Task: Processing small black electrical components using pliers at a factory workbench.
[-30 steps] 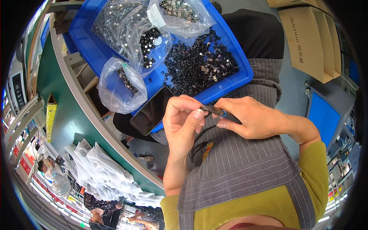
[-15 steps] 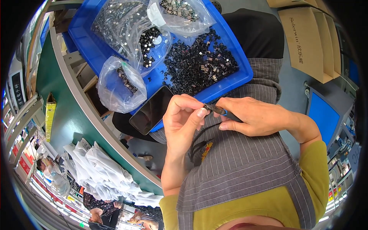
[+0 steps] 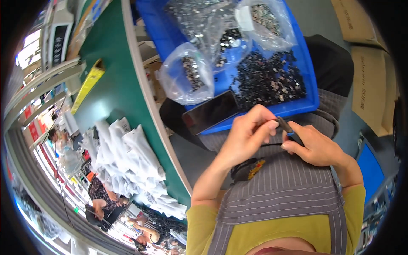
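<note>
My right hand (image 3: 312, 145) is closed round a small pair of cutting pliers (image 3: 290, 131) with dark jaws and blue-and-black handles. Its jaws point at the fingertips of my left hand (image 3: 251, 132), which pinches a tiny dark piece mostly hidden by thumb and forefinger. Both hands are over my striped apron, just in front of a blue plastic bin (image 3: 313, 91). Loose small black parts (image 3: 265, 83), some with shiny metal faces, are heaped in the bin's near right part. A dark phone (image 3: 211, 111) lies across its near left corner.
Clear plastic bags of small parts, one at left (image 3: 187, 74) and one at far right (image 3: 270, 23), sit in the bin. A green-topped table (image 3: 123, 85) with white packets (image 3: 127, 157) stands to the left. Cardboard boxes (image 3: 369, 85) are at right; other people work at lower left.
The view has swung, so the bin, my hands and the table appear farther right. My hands keep the same hold, the pliers still at my left fingertips.
</note>
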A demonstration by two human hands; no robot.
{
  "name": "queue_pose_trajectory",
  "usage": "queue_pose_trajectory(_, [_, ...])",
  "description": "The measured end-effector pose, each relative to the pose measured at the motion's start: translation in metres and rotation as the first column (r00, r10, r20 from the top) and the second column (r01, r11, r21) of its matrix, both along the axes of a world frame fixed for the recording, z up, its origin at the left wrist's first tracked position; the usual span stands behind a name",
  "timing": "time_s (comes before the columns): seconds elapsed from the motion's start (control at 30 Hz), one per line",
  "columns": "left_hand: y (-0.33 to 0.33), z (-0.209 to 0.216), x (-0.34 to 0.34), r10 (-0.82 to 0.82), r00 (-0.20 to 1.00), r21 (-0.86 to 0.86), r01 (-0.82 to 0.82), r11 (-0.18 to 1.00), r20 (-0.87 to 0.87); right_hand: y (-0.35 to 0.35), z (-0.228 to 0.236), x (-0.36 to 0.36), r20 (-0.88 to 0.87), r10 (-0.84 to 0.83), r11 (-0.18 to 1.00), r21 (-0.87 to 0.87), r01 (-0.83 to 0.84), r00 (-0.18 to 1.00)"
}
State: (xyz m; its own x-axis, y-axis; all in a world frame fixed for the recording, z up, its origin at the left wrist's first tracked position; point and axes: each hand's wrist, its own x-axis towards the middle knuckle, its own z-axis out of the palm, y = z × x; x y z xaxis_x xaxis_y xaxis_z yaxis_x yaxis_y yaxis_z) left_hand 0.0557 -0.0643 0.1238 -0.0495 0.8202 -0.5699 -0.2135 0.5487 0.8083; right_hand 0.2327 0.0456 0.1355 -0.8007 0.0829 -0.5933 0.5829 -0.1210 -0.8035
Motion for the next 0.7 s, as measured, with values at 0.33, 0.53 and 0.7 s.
queue_pose_trajectory(0.33, [-0.012,-0.014,0.004,0.37,0.478,0.574,0.405,0.711,-0.796,0.002,0.007,-0.014,-0.017,-0.032,0.993,-0.113,0.03,0.999])
queue_pose_trajectory(0.53, [-0.014,-0.004,0.003,0.237,0.76,0.499,0.13,0.857,-0.605,-0.007,-0.002,-0.006,-0.125,-0.037,0.996,0.075,0.047,0.992])
queue_pose_trajectory(0.7, [-0.003,0.007,0.002,0.177,0.954,0.071,-0.2,0.977,0.241,-0.012,-0.01,-0.003,-0.237,-0.021,0.948,0.305,0.095,0.971])
